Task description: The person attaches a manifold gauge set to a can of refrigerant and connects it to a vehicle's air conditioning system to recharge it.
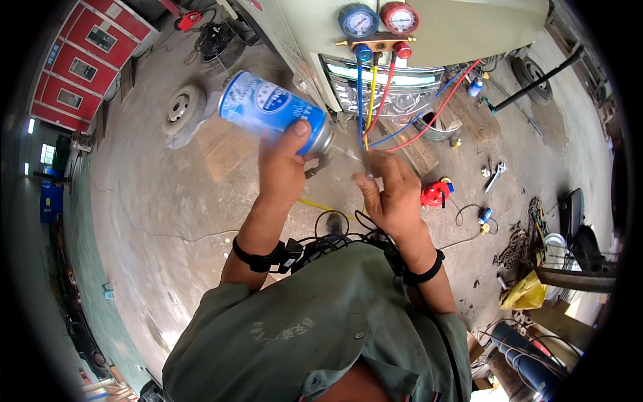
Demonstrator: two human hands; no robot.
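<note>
My left hand (287, 164) is wrapped round a blue and white metal can (264, 107). The can lies tilted, its silver end low and towards my right hand. Close to that end, my right hand (393, 187) is closed with thumb and fingers together; a thin pale streak or piece runs between the can and these fingers, too blurred to name. Beyond my hands hangs a manifold gauge set (380, 43) with a blue gauge (358, 22) and a red gauge (400, 18). Its blue, yellow (371, 100) and red hoses drop behind my right hand.
A pale vehicle panel (469, 33) stands ahead. On the floor are a wheel (182, 109), wooden boards (415, 151), a red pump-like device (437, 193), an adjustable wrench (495, 176), a small blue can (485, 215) and a chain (516, 248). A yellow bag (524, 292) lies at right.
</note>
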